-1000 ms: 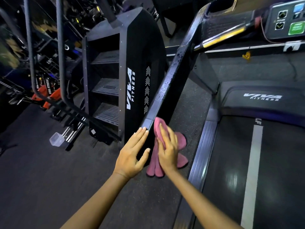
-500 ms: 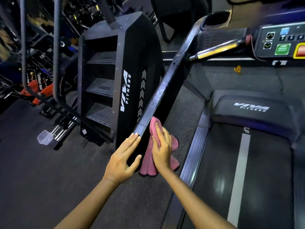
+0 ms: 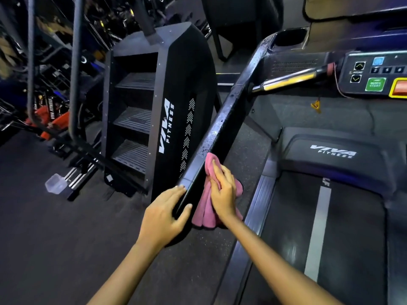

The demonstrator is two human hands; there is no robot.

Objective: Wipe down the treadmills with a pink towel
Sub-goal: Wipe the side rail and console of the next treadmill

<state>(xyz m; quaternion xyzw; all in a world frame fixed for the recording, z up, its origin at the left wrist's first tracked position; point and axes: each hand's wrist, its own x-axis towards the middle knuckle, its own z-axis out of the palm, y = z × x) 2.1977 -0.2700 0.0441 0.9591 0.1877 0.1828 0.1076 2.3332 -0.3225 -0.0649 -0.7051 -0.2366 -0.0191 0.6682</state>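
The right hand point(image 3: 222, 192) presses a crumpled pink cloth towel point(image 3: 208, 208) against the inner side of the treadmill's long black side handrail point(image 3: 218, 133), fingers fairly straight. The left hand point(image 3: 164, 216) rests at the handrail's near end, its grip apart, thumb on the end.
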